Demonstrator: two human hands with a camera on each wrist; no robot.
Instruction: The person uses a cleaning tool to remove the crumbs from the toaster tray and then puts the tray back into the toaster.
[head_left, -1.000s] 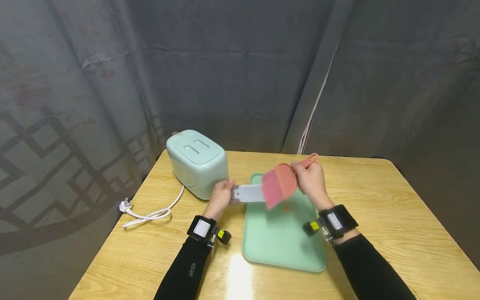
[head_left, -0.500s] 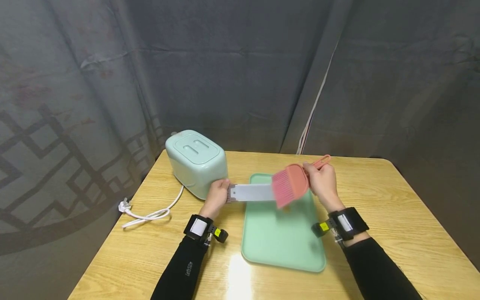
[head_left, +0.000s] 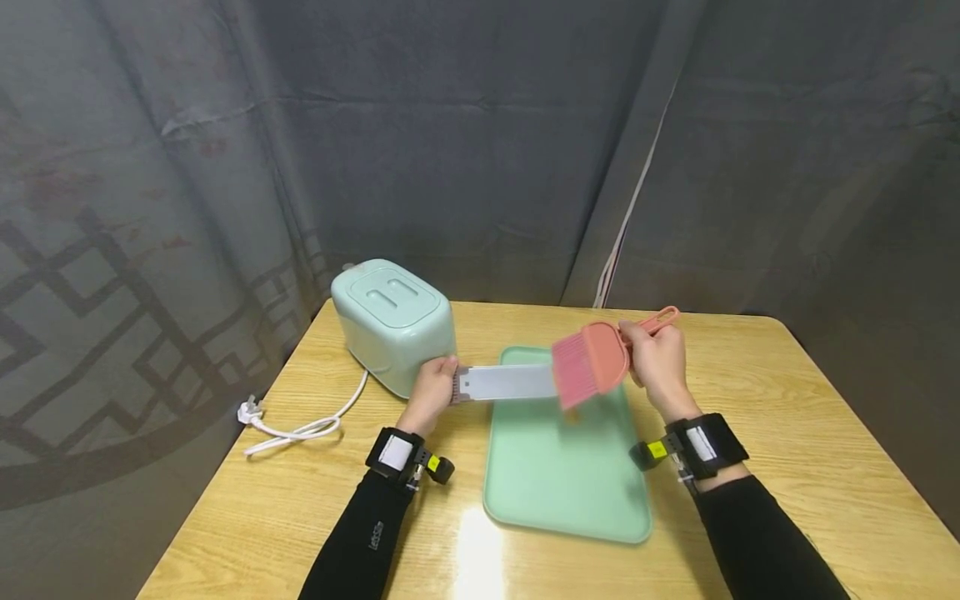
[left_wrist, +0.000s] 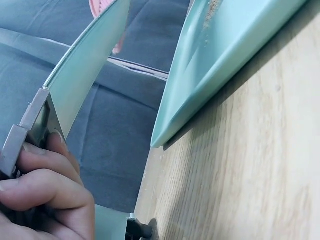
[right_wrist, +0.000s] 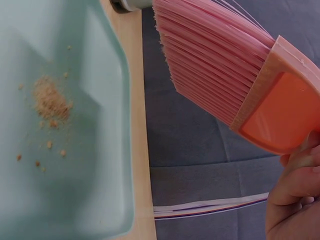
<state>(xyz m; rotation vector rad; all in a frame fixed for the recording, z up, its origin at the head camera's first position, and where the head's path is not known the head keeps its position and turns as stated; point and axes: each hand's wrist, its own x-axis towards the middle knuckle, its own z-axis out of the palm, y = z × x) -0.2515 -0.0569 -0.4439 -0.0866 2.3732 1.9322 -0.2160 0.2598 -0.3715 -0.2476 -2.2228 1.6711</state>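
My left hand (head_left: 429, 390) grips the brown end of a long, flat metal crumb tray (head_left: 513, 382), beside the toaster. It is held raised above the green tray (head_left: 562, 492), as the left wrist view shows. My right hand (head_left: 658, 362) holds a pink brush (head_left: 609, 357) by its looped handle, bristles pointing left. In the head view the bristles overlap the crumb tray's far end. A small heap of brown crumbs (right_wrist: 50, 102) lies in the green tray, with loose bits scattered round it.
A mint-green toaster (head_left: 397, 325) stands at the back left of the wooden table (head_left: 735, 400). Its white cord (head_left: 318, 429) lies looped to the left, ending in a plug (head_left: 250, 411). A grey curtain (head_left: 465, 183) hangs behind the table.
My right hand has swept the brush rightward, from the middle of the crumb tray to its far end, baring more metal. The left hand has shifted slightly left.
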